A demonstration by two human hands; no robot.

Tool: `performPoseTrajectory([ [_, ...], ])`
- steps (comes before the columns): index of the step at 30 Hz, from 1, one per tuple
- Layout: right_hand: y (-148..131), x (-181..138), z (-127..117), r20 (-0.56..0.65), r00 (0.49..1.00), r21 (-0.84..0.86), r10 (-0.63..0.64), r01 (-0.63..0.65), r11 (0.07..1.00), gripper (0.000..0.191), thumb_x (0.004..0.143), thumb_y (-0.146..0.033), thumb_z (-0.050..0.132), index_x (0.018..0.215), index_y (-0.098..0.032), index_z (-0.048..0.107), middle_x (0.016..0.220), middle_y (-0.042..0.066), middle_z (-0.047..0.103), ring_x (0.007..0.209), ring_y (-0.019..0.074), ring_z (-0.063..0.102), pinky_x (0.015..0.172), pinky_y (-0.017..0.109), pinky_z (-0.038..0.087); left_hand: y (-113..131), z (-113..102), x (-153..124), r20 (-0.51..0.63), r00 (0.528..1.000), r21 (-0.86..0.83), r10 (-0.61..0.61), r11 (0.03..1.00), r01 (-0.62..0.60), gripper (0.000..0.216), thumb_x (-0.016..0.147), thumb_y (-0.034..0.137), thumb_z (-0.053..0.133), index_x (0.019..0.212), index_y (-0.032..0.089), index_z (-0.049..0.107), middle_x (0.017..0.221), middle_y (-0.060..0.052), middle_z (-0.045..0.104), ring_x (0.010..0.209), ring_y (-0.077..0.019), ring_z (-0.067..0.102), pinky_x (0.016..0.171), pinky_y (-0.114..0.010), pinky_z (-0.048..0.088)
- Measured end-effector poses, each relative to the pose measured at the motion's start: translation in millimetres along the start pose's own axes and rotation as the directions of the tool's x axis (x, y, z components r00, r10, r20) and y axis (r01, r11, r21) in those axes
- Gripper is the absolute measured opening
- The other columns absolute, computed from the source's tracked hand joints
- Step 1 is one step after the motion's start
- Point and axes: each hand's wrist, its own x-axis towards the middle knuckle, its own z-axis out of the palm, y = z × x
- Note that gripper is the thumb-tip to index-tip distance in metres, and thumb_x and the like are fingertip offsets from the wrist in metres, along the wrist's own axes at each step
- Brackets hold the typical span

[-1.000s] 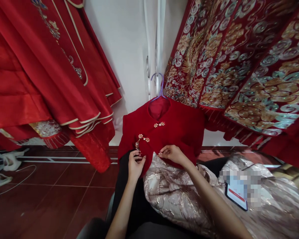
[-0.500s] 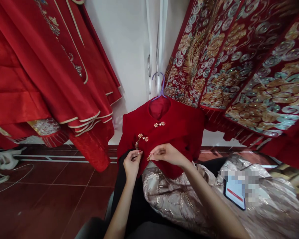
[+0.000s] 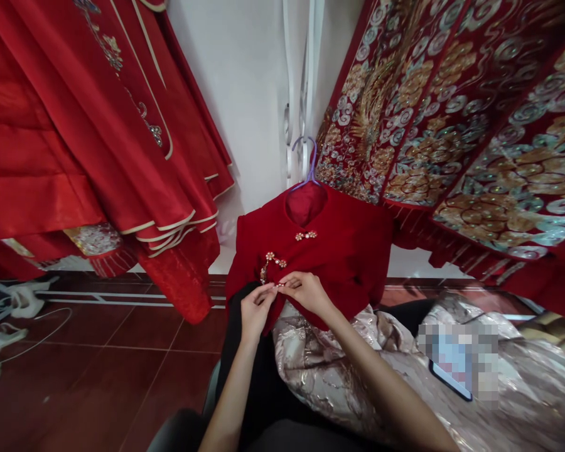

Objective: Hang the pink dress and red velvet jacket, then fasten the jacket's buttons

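Observation:
A dark red velvet jacket (image 3: 343,251) lies across my lap on a purple hanger (image 3: 311,172). One flower-shaped beaded clasp (image 3: 306,236) is fastened below its neckline. Lower down, a curved row of gold beaded flower ornaments (image 3: 273,258) hangs along the jacket's front edge. My left hand (image 3: 257,307) is closed in a pinch at that edge, below the row. Fingertip to fingertip with it, my right hand (image 3: 307,292) pinches a small beaded clasp (image 3: 279,285). Fingers cover most of this clasp, so I cannot tell whether its halves are joined.
Red garments (image 3: 75,144) hang at the left, and an embroidered red garment (image 3: 433,125) at the right. Shiny pale brocade fabric (image 3: 339,370) covers my lap, with a phone (image 3: 452,370) lying on it. White shoes (image 3: 26,298) and a cord are on the tiled floor (image 3: 98,383).
My right hand has moved left with its end of the clasp, and my two hands now meet. The whole view has shifted slightly to the right.

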Motion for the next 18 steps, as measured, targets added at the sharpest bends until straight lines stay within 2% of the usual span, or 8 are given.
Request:
performPoseTrajectory([
  [5, 7, -3, 8, -0.092, 0.995, 0.042, -0.033, 0.037, 0.998, 0.012, 0.073, -0.026, 0.069, 0.083, -0.018, 0.068, 0.076, 0.002, 0.071, 0.070, 0.0147, 0.068, 0.071, 0.026, 0.055, -2, 0, 1, 0.015, 0.997, 0.084, 0.077, 0.993, -0.078, 0.032, 0.071, 0.035, 0.071, 0.094, 0.013, 0.072, 0.095, -0.010, 0.074, 0.086, -0.0211, 0.070, 0.083, -0.034, 0.055],
  [8, 10, -4, 10, -0.104, 0.994, 0.050, -0.045, 0.050, 0.997, 0.014, 0.074, -0.028, 0.068, 0.083, -0.018, 0.068, 0.076, 0.002, 0.071, 0.070, 0.0149, 0.068, 0.071, 0.026, 0.055, -2, -1, 0, 0.041, 0.991, 0.135, 0.129, 0.982, -0.133, 0.029, 0.074, 0.034, 0.069, 0.095, 0.014, 0.072, 0.096, -0.009, 0.074, 0.086, -0.0203, 0.070, 0.083, -0.033, 0.055],
  [14, 10, -6, 11, -0.116, 0.991, 0.040, -0.070, 0.075, 0.996, 0.013, 0.075, -0.028, 0.065, 0.083, -0.018, 0.066, 0.076, 0.003, 0.071, 0.070, 0.0152, 0.068, 0.069, 0.026, 0.055, 0, 1, -3, -0.030, 0.985, 0.209, 0.168, 0.965, -0.158, 0.024, 0.070, 0.027, 0.068, 0.091, 0.014, 0.072, 0.088, -0.009, 0.074, 0.077, -0.0194, 0.070, 0.074, -0.031, 0.057],
  [18, 11, -8, 14, -0.121, 0.991, -0.006, -0.050, 0.049, 0.999, 0.011, 0.076, -0.025, 0.065, 0.082, -0.017, 0.068, 0.076, 0.004, 0.071, 0.069, 0.0155, 0.068, 0.069, 0.026, 0.055, 2, -1, -1, 0.041, 0.985, 0.298, 0.169, 0.939, -0.174, 0.020, 0.072, 0.028, 0.066, 0.086, 0.015, 0.072, 0.084, -0.008, 0.074, 0.073, -0.0186, 0.069, 0.070, -0.030, 0.057],
])
